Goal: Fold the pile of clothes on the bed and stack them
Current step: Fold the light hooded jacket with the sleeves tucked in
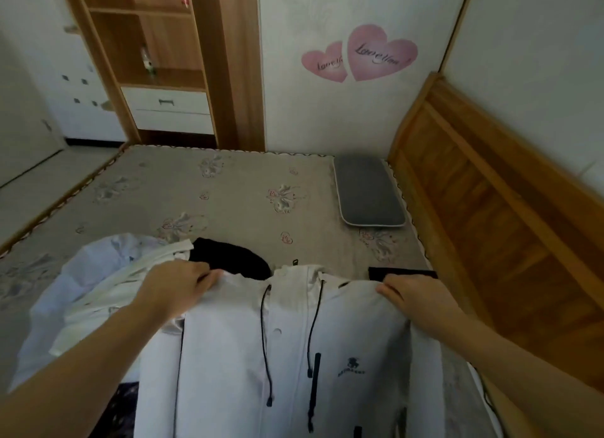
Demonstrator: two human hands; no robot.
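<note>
Both hands pinch the jacket (294, 356) at its shoulders, left hand (176, 287) and right hand (415, 297) spread apart, likely to hold it flat and square for folding. The unfolded pile (98, 293) lies on the bed (228, 189) beside the left hand.

White walls with pink heart stickers (359, 53), wooden shelf unit (157, 61), wooden headboard (490, 215), grey cushion (369, 192).

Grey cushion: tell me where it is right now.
The grey cushion lies flat on the bed, far right in the head view, beside the wooden headboard and below the pink heart stickers.
</note>
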